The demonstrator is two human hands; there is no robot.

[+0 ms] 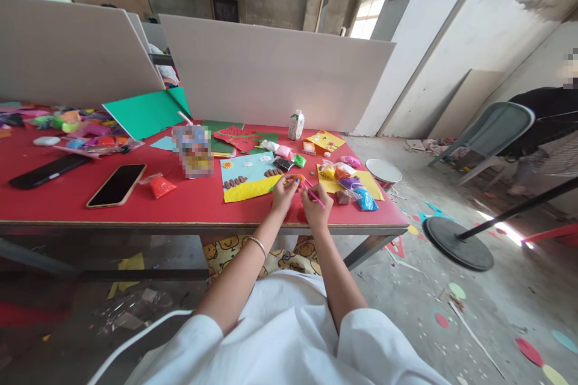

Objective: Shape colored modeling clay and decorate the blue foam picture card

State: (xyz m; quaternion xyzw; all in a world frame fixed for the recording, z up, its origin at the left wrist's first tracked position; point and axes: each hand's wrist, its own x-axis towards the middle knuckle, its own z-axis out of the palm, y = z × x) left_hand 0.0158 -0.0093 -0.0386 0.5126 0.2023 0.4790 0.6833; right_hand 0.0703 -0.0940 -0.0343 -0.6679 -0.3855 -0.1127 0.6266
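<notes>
And you reached over the counter (212, 210), left hand (284, 194) pinching an orange lump (301, 177), right hand (316, 207) gripping a pink stick (315, 198); nearby, a plastic bag (369, 203) held blue clay (365, 197).

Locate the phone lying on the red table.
In the head view, the phone lies left on the red table, near its front edge, between the long black case and the small bag of orange-red material.
</notes>
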